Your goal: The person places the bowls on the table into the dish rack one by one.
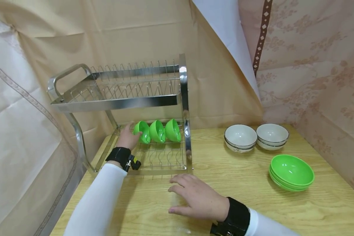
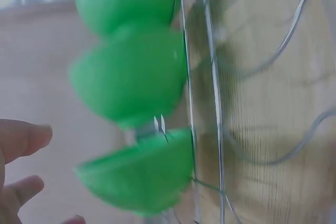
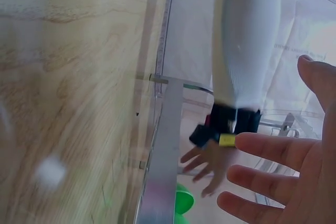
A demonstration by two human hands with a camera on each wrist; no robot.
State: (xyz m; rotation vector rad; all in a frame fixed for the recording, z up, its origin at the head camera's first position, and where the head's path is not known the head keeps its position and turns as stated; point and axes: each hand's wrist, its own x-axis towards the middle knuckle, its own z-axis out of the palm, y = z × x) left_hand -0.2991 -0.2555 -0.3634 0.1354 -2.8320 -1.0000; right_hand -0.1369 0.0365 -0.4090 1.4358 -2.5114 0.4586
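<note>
Three green bowls stand on edge in a row on the lower tier of a metal dish rack. Beside the leftmost bowl is my left hand, under the upper tier. In the left wrist view, its spread fingers appear apart from the nearest green bowl and hold nothing. My right hand hovers over the table in front of the rack, fingers spread and nothing in them. The right wrist view also shows these loosely extended fingers.
A stack of green bowls sits on the wooden table at the right. Behind it are two stacks of white bowls, one left and one right. Wire dividers line the rack's upper tier. Cloth curtains hang behind.
</note>
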